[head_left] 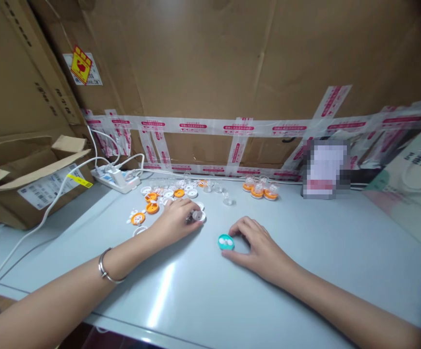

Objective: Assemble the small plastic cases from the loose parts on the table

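Between the thumb and fingers of my right hand (256, 245) is a small round teal cup (226, 242) with white pieces inside, held at its rim. My left hand (177, 220) reaches over the group of parts, its thumb and fingers closed on a small clear-and-white round plastic piece (197, 215). The fingers partly cover this piece, so its exact shape is hard to make out. Around that hand lie orange round cups (152, 208), white rings (192, 193) and clear domes (228, 199). Nearest the wrist is an orange cup with white pieces (138, 219).
Several orange-based clear-domed pieces (263, 189) stand together at the back. Behind them a phone (326, 169), blurred out, leans upright. A white power strip (117, 178) with cables and an open cardboard box (32, 179) are at left. A large taped carton (203, 72) walls the back.
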Demonstrator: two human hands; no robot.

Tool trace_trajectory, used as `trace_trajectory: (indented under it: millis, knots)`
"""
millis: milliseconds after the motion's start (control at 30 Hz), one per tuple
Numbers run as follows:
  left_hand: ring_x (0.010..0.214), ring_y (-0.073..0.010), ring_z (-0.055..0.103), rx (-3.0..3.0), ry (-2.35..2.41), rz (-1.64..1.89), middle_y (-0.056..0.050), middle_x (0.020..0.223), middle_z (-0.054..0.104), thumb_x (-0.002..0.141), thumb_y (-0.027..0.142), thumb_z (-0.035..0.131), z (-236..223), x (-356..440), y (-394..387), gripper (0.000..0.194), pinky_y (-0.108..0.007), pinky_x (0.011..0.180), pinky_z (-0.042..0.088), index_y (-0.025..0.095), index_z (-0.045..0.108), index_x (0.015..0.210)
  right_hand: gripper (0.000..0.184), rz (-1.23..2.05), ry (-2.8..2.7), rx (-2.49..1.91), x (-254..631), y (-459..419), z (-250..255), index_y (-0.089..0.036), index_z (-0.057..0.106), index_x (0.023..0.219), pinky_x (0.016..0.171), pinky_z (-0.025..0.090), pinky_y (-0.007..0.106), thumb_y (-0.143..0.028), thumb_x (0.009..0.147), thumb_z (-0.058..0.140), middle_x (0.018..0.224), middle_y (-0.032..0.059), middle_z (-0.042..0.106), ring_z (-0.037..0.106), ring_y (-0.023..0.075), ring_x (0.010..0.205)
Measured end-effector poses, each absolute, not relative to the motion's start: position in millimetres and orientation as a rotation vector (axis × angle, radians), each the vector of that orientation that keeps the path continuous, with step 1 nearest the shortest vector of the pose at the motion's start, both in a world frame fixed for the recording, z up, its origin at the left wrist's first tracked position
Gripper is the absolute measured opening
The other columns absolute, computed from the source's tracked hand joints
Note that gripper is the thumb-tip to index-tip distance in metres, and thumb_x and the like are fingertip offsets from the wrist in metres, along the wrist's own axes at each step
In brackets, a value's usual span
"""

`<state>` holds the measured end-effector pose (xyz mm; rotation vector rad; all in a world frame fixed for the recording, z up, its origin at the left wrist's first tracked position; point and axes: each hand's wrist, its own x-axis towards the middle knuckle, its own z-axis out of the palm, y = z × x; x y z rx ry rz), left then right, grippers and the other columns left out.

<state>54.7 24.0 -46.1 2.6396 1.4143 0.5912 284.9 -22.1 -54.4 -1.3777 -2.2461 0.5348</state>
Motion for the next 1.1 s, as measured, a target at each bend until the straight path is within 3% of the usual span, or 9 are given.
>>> trace_trajectory:
  millis: [167, 400, 667, 1100]
  knots:
    - [0.102, -0.0229, 0.053, 2.566, 1.288, 0.709, -0.005, 0.102, 0.063, 0.083, 0.031, 0.055, -41.0, 56.6, 18.0, 0.022, -0.041, 0.09, 0.036, 0.021, 0.057, 0.102, 0.019, 0.578, -2.235, -1.346, 286.9, -22.8, -54.8, -0.024, 0.056, 0.091, 0.083, 0.04, 0.037, -0.029, 0.074, 0.063, 0.093, 0.0029, 0.055, 0.052, 0.0214, 0.092]
    - [0.111, -0.0192, 0.051, 2.23, 0.895, 0.774, -0.008, 0.122, 0.054, 0.087, 0.025, 0.051, -35.7, 68.2, 1.0, 0.034, -0.035, 0.089, 0.044, 0.022, 0.046, 0.12, 0.022, 0.593, -2.24, -1.307, 288.0, -21.9, -54.0, -0.024, 0.058, 0.094, 0.082, 0.041, 0.038, -0.027, 0.073, 0.064, 0.094, 0.0033, 0.056, 0.053, 0.0217, 0.091]
    - [0.108, -0.0178, 0.053, 2.392, 0.747, 0.731, -0.009, 0.119, 0.056, 0.086, 0.016, 0.051, -42.3, 79.8, -4.0, 0.036, -0.033, 0.092, 0.043, 0.02, 0.045, 0.121, 0.021, 0.606, -2.239, -1.296, 290.0, -19.7, -57.6, -0.025, 0.061, 0.091, 0.082, 0.04, 0.038, -0.028, 0.071, 0.067, 0.092, 0.0019, 0.059, 0.055, 0.0209, 0.089]
    - [0.096, -0.0167, 0.056, 2.381, 0.724, 0.659, -0.007, 0.109, 0.06, 0.083, 0.018, 0.056, -42.9, 84.0, -5.5, 0.034, -0.03, 0.084, 0.044, 0.019, 0.051, 0.117, 0.024, 0.615, -2.216, -1.254, 290.2, -17.2, -61.1, -0.025, 0.063, 0.095, 0.082, 0.041, 0.039, -0.028, 0.071, 0.068, 0.09, 0.0024, 0.061, 0.056, 0.0209, 0.088]
